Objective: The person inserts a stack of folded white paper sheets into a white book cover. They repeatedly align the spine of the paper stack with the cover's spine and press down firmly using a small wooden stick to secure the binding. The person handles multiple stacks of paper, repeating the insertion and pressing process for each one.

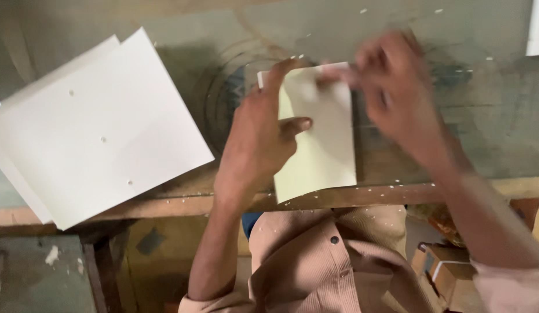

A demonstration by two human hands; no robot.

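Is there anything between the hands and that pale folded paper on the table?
No, nothing visible is in the way. The left hand already lies on the folded paper, thumb pressing its face. The right hand is blurred at the paper's top edge. The stack of white sheets sits off to the side, apart from both.

A worn grey-green bench [466, 116] with faint circular scuffs and white specks fills the upper view, edged by a bare wooden strip toward six o'clock. Below it, at seven o'clock, stands a dark wooden leg [104, 272] beside a dusty floor; light is soft and dim.
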